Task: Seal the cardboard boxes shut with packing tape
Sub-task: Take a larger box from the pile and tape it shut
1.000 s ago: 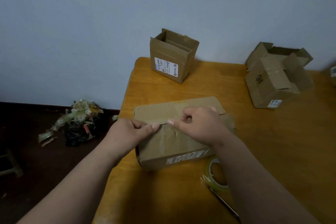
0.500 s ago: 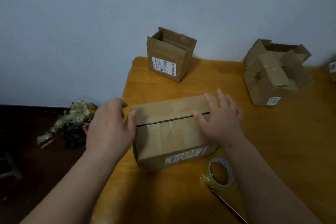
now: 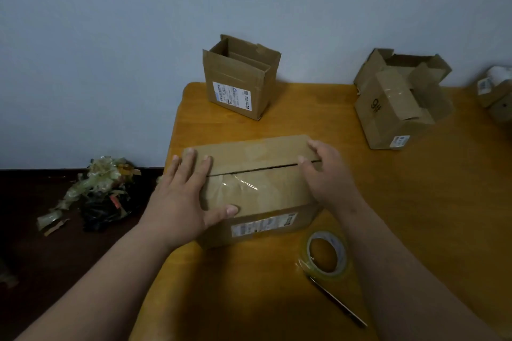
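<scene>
The box point(image 3: 257, 188) lay on the wooden bench point(image 3: 415, 202), near its left edge, with both top flaps folded down and a thin dark seam open between them. The left hand point(image 3: 182, 199) lay flat on the left end of the box top, its grip spread, fingers straight across the seam and the thumb along the near edge. The right hand point(image 3: 327, 171) pressed on the right end of the box, fingers mostly straight, with the thumb tip at the seam. Old clear tape shone on the near flap.

The tape roll point(image 3: 327, 255) lay flat on the bench just near and right of the box, close to the right forearm. A thin knife point(image 3: 336, 303) lay on the near side of the roll. Behind the box stood an open box point(image 3: 238, 83) by the wall. Far right of the box was another open box point(image 3: 399, 108). Left of the box, on the dark floor, lay a heap of used tape point(image 3: 97, 191).
</scene>
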Demonstrator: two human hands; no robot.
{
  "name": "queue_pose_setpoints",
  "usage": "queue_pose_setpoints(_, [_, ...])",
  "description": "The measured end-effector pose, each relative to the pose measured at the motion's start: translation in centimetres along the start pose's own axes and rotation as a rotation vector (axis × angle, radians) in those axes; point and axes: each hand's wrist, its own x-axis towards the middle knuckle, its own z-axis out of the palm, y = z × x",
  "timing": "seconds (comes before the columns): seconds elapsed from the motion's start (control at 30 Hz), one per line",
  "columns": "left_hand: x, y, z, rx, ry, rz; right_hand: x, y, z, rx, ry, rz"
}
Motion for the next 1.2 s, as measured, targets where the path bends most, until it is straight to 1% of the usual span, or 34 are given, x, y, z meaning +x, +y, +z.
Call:
queue_pose_setpoints(0.07, [0.5, 0.1, -0.2, -0.003, 0.057, -0.026, -0.6, 0.9, -0.2, 0.105, 0.143, 0.029])
queue_pose_setpoints(0.13, [0.6, 0.4, 0.1, 0.044, 0.14, -0.039, -1.4, 2.5, -0.1, 0.188, 0.296, 0.097])
queue_pose_setpoints(0.2, [-0.1, 1.2, 0.8, 0.059, 0.32, -0.016, -2.4, 4.4, 0.2, 0.225, 0.397, 0.171])
queue_pose_setpoints(0.23, [-0.7, 1.8, 1.0, 0.018, 0.437, 0.026, -2.9, 5.5, 0.4, 0.223, 0.422, 0.203])
queue_pose_setpoints(0.27, [-1.3, 2.5, 1.3, -0.046, 0.546, 0.111, -3.5, 6.6, 0.6, 0.202, 0.427, 0.229])
queue_pose_setpoints(0.3, [-1.9, 3.4, 1.9, -0.092, 0.634, 0.247, -4.1, 7.7, 0.8, 0.166, 0.415, 0.241])
queue_pose_setpoints(0.33, [-2.6, 4.3, 2.6, -0.099, 0.661, 0.408, -4.8, 8.7, 1.1, 0.122, 0.382, 0.242])
queue_pose_setpoints(0.37, [-3.2, 5.2, 3.6, -0.093, 0.62, 0.559, -5.6, 9.5, 1.5, 0.078, 0.338, 0.236])
queue_pose_setpoints(0.4, [-3.7, 5.8, 4.8, -0.095, 0.53, 0.66, -6.3, 10.2, 1.8, 0.031, 0.29, 0.226])
queue_pose_setpoints(0.43, [-4.1, 6.1, 6.1, -0.108, 0.419, 0.695, -7.1, 10.7, 2.1, -0.014, 0.247, 0.209])
queue_pose_setpoints(0.47, [-4.3, 6.2, 7.4, -0.126, 0.313, 0.665, -8.0, 11.1, 2.4, -0.054, 0.202, 0.185])
queue_pose_setpoints(0.53, [-4.3, 6.1, 9.3, -0.195, 0.089, 0.455, -9.5, 11.5, 2.7, -0.12, 0.095, 0.142])
queue_pose_setpoints(0.6, [-3.9, 5.6, 11.1, -0.265, -0.109, 0.241, -10.5, 11.8, 2.9, -0.215, -0.106, 0.122])
queue_pose_setpoints(0.67, [-3.3, 5.5, 12.3, -0.264, -0.261, 0.13, -11.2, 12.1, 3.3, -0.369, -0.349, 0.068])
queue_pose_setpoints(0.73, [-3.0, 5.8, 13.0, -0.272, -0.38, 0.077, -11.7, 12.4, 3.9, -0.505, -0.478, 0.023])
queue_pose_setpoints(0.8, [-2.7, 6.3, 13.6, -0.301, -0.45, 0.038, -11.9, 12.6, 4.6, -0.578, -0.483, 0.012])
queue_pose_setpoints(0.97, [-2.4, 7.4, 14.6, -0.394, -0.484, -0.041, -11.6, 12.9, 5.0, -0.615, -0.419, 0.002])
queue_pose_setpoints(1.2, [-1.5, 9.2, 14.5, -0.576, -0.472, -0.143, -11.4, 13.4, 3.9, -0.464, -0.354, 0.044])
